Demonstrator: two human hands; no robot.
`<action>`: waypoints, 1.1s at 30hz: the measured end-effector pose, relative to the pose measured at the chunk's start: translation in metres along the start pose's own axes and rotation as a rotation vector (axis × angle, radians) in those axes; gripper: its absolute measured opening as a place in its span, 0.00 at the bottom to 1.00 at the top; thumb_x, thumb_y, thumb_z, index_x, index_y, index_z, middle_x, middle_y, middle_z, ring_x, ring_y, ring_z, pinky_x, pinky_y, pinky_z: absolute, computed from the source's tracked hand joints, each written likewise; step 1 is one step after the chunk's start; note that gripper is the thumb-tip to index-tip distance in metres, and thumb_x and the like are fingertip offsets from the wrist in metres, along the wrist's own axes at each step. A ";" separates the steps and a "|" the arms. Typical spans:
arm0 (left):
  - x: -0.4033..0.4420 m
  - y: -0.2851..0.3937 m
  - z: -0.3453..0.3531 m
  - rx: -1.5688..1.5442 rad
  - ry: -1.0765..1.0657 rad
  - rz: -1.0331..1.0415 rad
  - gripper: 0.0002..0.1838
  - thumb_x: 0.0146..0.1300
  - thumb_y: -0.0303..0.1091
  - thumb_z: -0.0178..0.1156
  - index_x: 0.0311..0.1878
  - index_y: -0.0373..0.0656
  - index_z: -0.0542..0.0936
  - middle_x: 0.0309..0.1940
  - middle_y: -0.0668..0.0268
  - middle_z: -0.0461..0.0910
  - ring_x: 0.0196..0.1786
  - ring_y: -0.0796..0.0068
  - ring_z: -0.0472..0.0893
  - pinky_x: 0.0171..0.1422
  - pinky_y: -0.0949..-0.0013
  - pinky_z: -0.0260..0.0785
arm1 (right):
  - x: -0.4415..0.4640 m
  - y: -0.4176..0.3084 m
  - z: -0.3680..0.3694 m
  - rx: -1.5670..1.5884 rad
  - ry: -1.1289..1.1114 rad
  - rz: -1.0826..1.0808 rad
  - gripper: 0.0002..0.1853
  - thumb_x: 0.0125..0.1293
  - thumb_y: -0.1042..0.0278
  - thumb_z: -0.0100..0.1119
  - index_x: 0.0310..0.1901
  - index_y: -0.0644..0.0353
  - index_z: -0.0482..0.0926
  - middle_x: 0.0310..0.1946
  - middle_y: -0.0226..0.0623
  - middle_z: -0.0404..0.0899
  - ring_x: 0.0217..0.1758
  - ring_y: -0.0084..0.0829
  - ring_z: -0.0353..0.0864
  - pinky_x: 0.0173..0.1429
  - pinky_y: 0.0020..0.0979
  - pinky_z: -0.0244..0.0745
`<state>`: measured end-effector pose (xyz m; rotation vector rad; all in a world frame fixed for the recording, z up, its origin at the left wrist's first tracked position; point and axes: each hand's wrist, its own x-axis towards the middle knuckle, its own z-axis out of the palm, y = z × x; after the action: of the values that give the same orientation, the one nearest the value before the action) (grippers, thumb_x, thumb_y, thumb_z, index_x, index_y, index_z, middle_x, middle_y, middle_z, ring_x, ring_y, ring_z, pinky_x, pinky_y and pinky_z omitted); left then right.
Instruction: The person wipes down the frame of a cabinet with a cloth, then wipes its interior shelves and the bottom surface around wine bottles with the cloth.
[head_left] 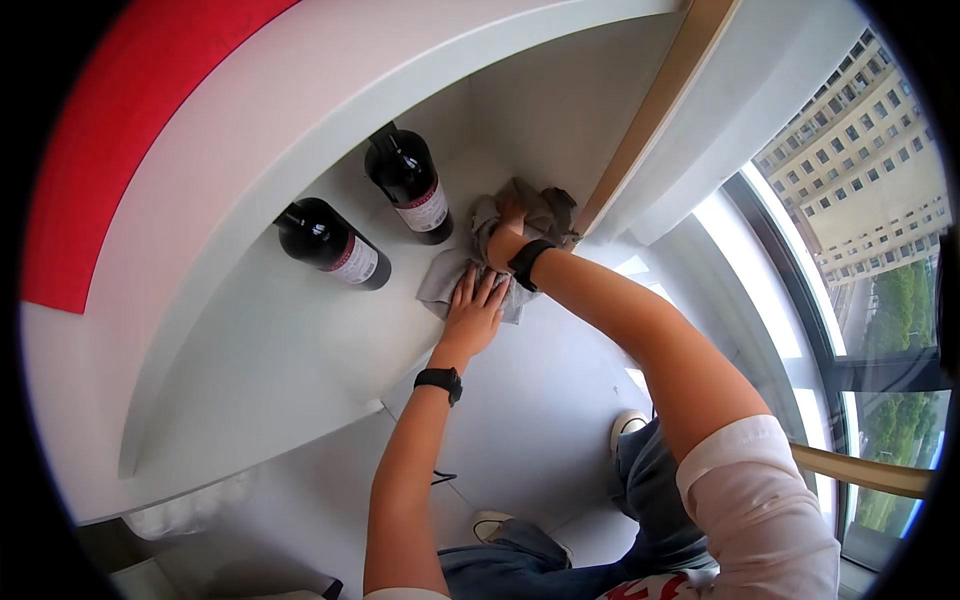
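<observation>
My left hand (475, 315) lies flat with its fingers spread, pressing on the light grey part of a cloth (440, 283) at the shelf's front edge. Just beyond it, my right hand (506, 243) is closed on the bunched, darker part of the cloth, which hides most of its fingers. Whether this is one cloth or two I cannot tell. Two dark wine bottles with red and white labels stand on the shelf (290, 375) left of my hands: one bottle (408, 185) near the cloth, the other bottle (335, 245) farther left.
Above the shelf curves a white top panel (230, 150) with a red surface (130, 130) on it. A wooden upright (655, 115) borders the shelf on the right, beside a pale curtain (715, 120). Windows (890, 300) stand at the far right. My shoes are on the tiled floor (500, 400).
</observation>
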<state>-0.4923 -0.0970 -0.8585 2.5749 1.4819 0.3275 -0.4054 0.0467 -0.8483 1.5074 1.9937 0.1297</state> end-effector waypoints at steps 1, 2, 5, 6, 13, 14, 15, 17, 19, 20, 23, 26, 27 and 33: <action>-0.011 -0.002 -0.003 0.015 -0.021 0.028 0.24 0.58 0.37 0.52 0.59 0.43 0.66 0.66 0.59 0.53 0.69 0.52 0.46 0.70 0.52 0.42 | -0.025 0.006 -0.007 -0.080 -0.075 -0.067 0.43 0.41 0.56 0.62 0.61 0.67 0.61 0.62 0.50 0.53 0.66 0.48 0.48 0.62 0.46 0.52; -0.024 -0.006 -0.008 0.032 -0.046 0.056 0.23 0.58 0.34 0.51 0.58 0.45 0.67 0.65 0.60 0.54 0.69 0.53 0.47 0.70 0.54 0.44 | -0.040 0.008 -0.006 -0.110 -0.058 -0.127 0.42 0.41 0.56 0.61 0.59 0.68 0.62 0.61 0.51 0.54 0.65 0.49 0.49 0.61 0.46 0.54; -0.060 -0.024 -0.023 0.097 -0.068 0.098 0.23 0.57 0.28 0.49 0.58 0.49 0.68 0.65 0.64 0.56 0.69 0.58 0.51 0.70 0.59 0.47 | -0.063 0.008 0.002 -0.169 -0.006 -0.271 0.42 0.40 0.55 0.63 0.57 0.70 0.64 0.60 0.57 0.53 0.63 0.55 0.51 0.59 0.47 0.56; -0.067 -0.028 -0.030 0.121 -0.064 0.108 0.23 0.57 0.26 0.48 0.58 0.50 0.69 0.65 0.64 0.57 0.68 0.59 0.51 0.70 0.61 0.47 | -0.065 0.006 0.006 -0.171 0.009 -0.301 0.44 0.39 0.55 0.65 0.59 0.70 0.62 0.62 0.60 0.50 0.64 0.57 0.51 0.60 0.48 0.56; -0.100 -0.049 -0.066 0.074 -0.169 0.000 0.23 0.56 0.26 0.48 0.57 0.48 0.69 0.64 0.63 0.59 0.66 0.61 0.57 0.67 0.62 0.53 | -0.064 0.026 -0.001 0.433 0.291 -0.635 0.28 0.44 0.64 0.59 0.48 0.70 0.68 0.48 0.53 0.66 0.54 0.48 0.68 0.56 0.40 0.65; -0.106 -0.058 -0.071 0.052 -0.156 -0.093 0.22 0.56 0.27 0.49 0.57 0.46 0.68 0.64 0.62 0.59 0.65 0.60 0.58 0.67 0.62 0.53 | -0.061 0.029 -0.004 0.500 0.291 -0.622 0.28 0.44 0.64 0.59 0.48 0.70 0.68 0.48 0.52 0.66 0.54 0.48 0.68 0.56 0.40 0.65; -0.111 -0.066 -0.075 0.031 -0.143 -0.186 0.22 0.56 0.29 0.50 0.56 0.44 0.68 0.63 0.61 0.59 0.65 0.59 0.59 0.66 0.63 0.54 | -0.056 0.031 -0.006 0.568 0.290 -0.608 0.27 0.44 0.64 0.58 0.48 0.70 0.69 0.48 0.51 0.66 0.54 0.47 0.69 0.56 0.40 0.65; -0.121 -0.087 -0.066 -0.237 0.021 -0.496 0.21 0.59 0.32 0.49 0.57 0.40 0.67 0.63 0.57 0.59 0.63 0.56 0.61 0.66 0.62 0.53 | -0.042 0.026 -0.010 0.493 0.284 -0.544 0.28 0.45 0.63 0.58 0.48 0.69 0.68 0.52 0.53 0.64 0.52 0.51 0.70 0.54 0.40 0.67; -0.121 -0.091 -0.066 -0.307 0.053 -0.620 0.21 0.62 0.35 0.47 0.57 0.36 0.65 0.63 0.53 0.58 0.64 0.55 0.60 0.66 0.61 0.52 | -0.029 0.021 -0.018 0.372 0.180 -0.488 0.27 0.46 0.62 0.57 0.48 0.69 0.69 0.56 0.55 0.61 0.51 0.53 0.70 0.53 0.40 0.68; -0.118 -0.090 -0.062 -0.246 0.000 -0.588 0.22 0.63 0.36 0.46 0.58 0.34 0.63 0.63 0.51 0.57 0.64 0.54 0.59 0.67 0.60 0.51 | -0.026 0.018 -0.017 0.384 0.226 -0.462 0.27 0.46 0.61 0.57 0.48 0.70 0.69 0.57 0.57 0.59 0.51 0.53 0.70 0.52 0.41 0.68; -0.107 -0.072 -0.048 -0.099 -0.010 -0.548 0.29 0.63 0.43 0.47 0.60 0.31 0.59 0.65 0.48 0.52 0.67 0.52 0.52 0.69 0.57 0.45 | -0.023 0.016 -0.016 0.417 0.326 -0.424 0.27 0.47 0.57 0.58 0.47 0.70 0.71 0.62 0.58 0.53 0.51 0.54 0.70 0.51 0.41 0.70; -0.099 -0.059 -0.035 0.022 -0.019 -0.547 0.37 0.60 0.49 0.49 0.63 0.29 0.54 0.67 0.46 0.46 0.70 0.51 0.44 0.70 0.54 0.36 | -0.025 0.029 -0.023 0.444 0.321 -0.512 0.28 0.48 0.54 0.59 0.47 0.68 0.72 0.64 0.54 0.51 0.50 0.53 0.71 0.51 0.41 0.70; -0.098 -0.059 -0.031 0.062 -0.035 -0.543 0.40 0.59 0.51 0.49 0.64 0.29 0.52 0.67 0.45 0.44 0.71 0.51 0.41 0.71 0.52 0.33 | -0.022 0.033 -0.023 0.448 0.304 -0.553 0.28 0.48 0.53 0.59 0.47 0.67 0.73 0.64 0.52 0.52 0.50 0.53 0.72 0.51 0.41 0.71; -0.092 -0.070 -0.029 0.030 -0.034 -0.520 0.43 0.58 0.54 0.49 0.65 0.30 0.48 0.67 0.45 0.42 0.71 0.51 0.39 0.71 0.52 0.30 | -0.012 0.030 -0.024 0.408 0.282 -0.575 0.26 0.47 0.54 0.60 0.45 0.64 0.76 0.59 0.46 0.62 0.45 0.49 0.75 0.48 0.39 0.74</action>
<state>-0.6030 -0.1414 -0.8580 2.0898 2.0689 0.1895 -0.3912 0.0529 -0.8107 1.1163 2.7278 -0.3405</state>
